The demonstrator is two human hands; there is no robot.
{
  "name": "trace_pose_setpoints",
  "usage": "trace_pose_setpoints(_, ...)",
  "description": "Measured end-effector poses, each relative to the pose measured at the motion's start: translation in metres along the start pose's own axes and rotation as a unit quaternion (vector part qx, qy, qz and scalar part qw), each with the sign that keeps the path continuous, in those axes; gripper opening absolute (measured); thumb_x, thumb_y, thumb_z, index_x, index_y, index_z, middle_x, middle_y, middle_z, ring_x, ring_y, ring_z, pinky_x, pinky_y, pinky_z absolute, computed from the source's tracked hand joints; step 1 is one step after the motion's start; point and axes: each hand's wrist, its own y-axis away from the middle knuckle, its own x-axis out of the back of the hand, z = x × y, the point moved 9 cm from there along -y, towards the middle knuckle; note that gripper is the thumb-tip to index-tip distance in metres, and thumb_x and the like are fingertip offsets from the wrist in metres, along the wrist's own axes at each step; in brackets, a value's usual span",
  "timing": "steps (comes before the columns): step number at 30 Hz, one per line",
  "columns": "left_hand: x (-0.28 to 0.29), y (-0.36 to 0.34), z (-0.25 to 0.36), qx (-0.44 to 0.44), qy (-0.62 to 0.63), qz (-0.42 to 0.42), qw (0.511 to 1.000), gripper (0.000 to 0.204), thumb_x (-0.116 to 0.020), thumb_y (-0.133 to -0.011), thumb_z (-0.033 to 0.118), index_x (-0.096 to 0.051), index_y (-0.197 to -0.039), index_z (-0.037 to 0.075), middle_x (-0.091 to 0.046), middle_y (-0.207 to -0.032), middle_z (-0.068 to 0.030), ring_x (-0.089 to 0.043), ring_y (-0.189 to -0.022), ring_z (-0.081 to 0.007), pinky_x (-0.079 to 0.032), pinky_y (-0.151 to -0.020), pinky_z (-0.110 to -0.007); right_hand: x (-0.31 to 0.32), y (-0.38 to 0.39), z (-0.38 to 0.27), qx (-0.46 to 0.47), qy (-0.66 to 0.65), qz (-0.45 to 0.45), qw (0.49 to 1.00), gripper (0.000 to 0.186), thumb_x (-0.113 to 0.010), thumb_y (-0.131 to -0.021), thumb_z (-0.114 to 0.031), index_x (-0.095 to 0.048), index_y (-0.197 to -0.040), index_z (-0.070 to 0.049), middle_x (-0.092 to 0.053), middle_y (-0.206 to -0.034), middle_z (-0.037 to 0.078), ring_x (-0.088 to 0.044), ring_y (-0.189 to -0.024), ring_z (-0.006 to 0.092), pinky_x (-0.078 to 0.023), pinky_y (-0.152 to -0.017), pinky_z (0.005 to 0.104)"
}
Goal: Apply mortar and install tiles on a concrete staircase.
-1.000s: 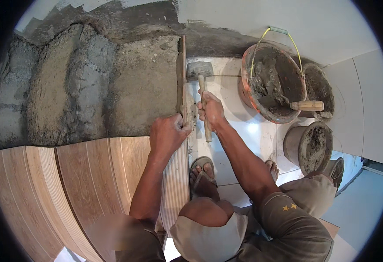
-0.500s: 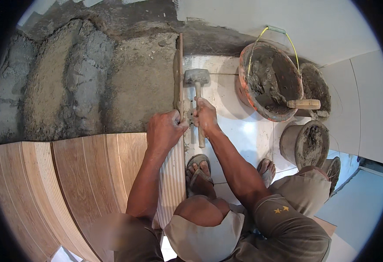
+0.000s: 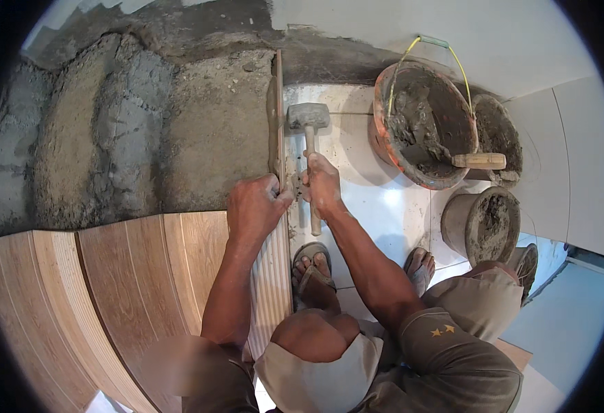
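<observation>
At the thin board (image 3: 279, 110), left hand (image 3: 253, 206) knuckles-up, narrow on its edge, right hand (image 3: 323, 184) around a mallet (image 3: 309, 138).

Your mallet (image 3: 310, 141) has a grey head, pale tan handle. Your sleeve (image 3: 453, 354) is dark olive-brown, two yellow stars; your shorts (image 3: 315, 375) are beige. Stair tiles (image 3: 112, 265) show brown wood grain, pale ribbed strips (image 3: 269, 292). Bucket (image 3: 378, 141) is orange, grey-smeared, with yellow handle wire (image 3: 404, 56). Floor tiles (image 3: 391, 217) are white.
</observation>
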Motion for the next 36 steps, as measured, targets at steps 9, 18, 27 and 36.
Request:
trace_pose_setpoints(9,0.001,0.002,-0.001,0.012,-0.002,0.016,1.000,0.023,-0.080,-0.075,0.024,-0.071,-0.078,0.003,-0.069,-0.079,-0.0220,-0.067,-0.077,-0.0430,-0.053,-0.072,-0.050,0.002,-0.001,0.004,-0.009,-0.039,0.007,0.999,0.040,-0.049,-0.109,-0.040,-0.056,-0.134,-0.010,-0.049,-0.069,-0.001,-0.039,-0.047,0.0095,-0.033,-0.039,0.0271)
trace_pose_setpoints(18,-0.003,0.001,-0.006,0.030,0.002,0.006,1.000,0.024,-0.079,-0.075,0.025,-0.070,-0.077,0.003,-0.068,-0.075,-0.0218,-0.067,-0.073,-0.0423,-0.052,-0.068,-0.050,0.003,0.006,0.004,-0.029,-0.036,0.031,0.998,0.039,-0.049,-0.108,-0.042,-0.059,-0.132,-0.012,-0.049,-0.069,-0.001,-0.039,-0.047,0.0095,-0.034,-0.040,0.0272)
trace_pose_setpoints(27,-0.002,0.004,-0.005,0.027,-0.006,0.018,0.999,0.025,-0.078,-0.077,0.027,-0.070,-0.077,0.003,-0.066,-0.072,-0.0217,-0.065,-0.070,-0.0430,-0.051,-0.066,-0.050,0.008,0.008,0.009,-0.010,-0.081,0.072,0.994,0.040,-0.048,-0.109,-0.040,-0.059,-0.132,-0.009,-0.050,-0.070,-0.001,-0.041,-0.049,0.0096,-0.034,-0.042,0.0268)
trace_pose_setpoints(36,-0.003,0.000,-0.005,0.044,-0.004,0.007,0.999,0.026,-0.078,-0.078,0.027,-0.069,-0.075,0.003,-0.066,-0.072,-0.0219,-0.065,-0.070,-0.0430,-0.051,-0.066,-0.050,0.007,0.010,0.006,0.029,-0.032,0.068,0.997,0.037,-0.047,-0.110,-0.038,-0.060,-0.132,-0.012,-0.048,-0.068,-0.003,-0.040,-0.049,0.0082,-0.032,-0.041,0.0265)
